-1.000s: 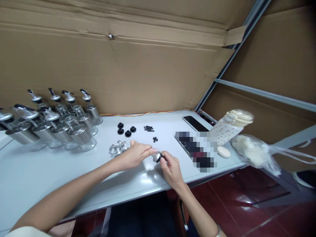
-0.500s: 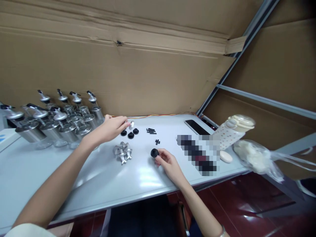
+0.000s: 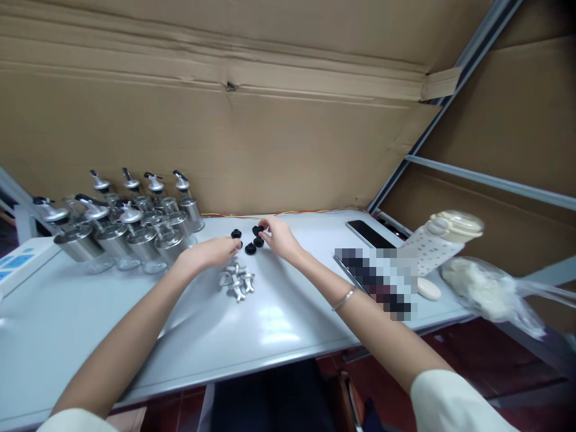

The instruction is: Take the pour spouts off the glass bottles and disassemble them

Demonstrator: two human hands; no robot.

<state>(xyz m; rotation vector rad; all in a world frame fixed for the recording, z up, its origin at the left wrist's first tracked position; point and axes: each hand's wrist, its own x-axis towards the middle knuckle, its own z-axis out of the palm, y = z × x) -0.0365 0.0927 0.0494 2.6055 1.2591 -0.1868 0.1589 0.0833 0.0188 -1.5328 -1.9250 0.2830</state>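
Note:
My right hand (image 3: 279, 237) pinches a black rubber stopper (image 3: 257, 230) at the far side of the group of black stoppers (image 3: 251, 248). To its left, my left hand (image 3: 215, 251) is closed, its fingertips beside those stoppers. What it holds, if anything, is hidden by the fingers. Several silver pourer tops (image 3: 237, 282) lie in a pile on the white table (image 3: 216, 342), just in front of my left fingertips.
Glass bottles with steel sleeves (image 3: 143, 237) and pourers stand at the left, beside a white device (image 3: 22, 261). At the right are a phone (image 3: 366, 233), a dotted drinking bottle (image 3: 434, 249), a white oval object (image 3: 429, 288) and a plastic bag (image 3: 483, 288). A cardboard wall (image 3: 288, 150) rises behind.
My right hand has moved forward and left with the black stopper to the other stoppers. My left hand has come lower, and the silver piece at its fingertips no longer shows. The view has shifted slightly.

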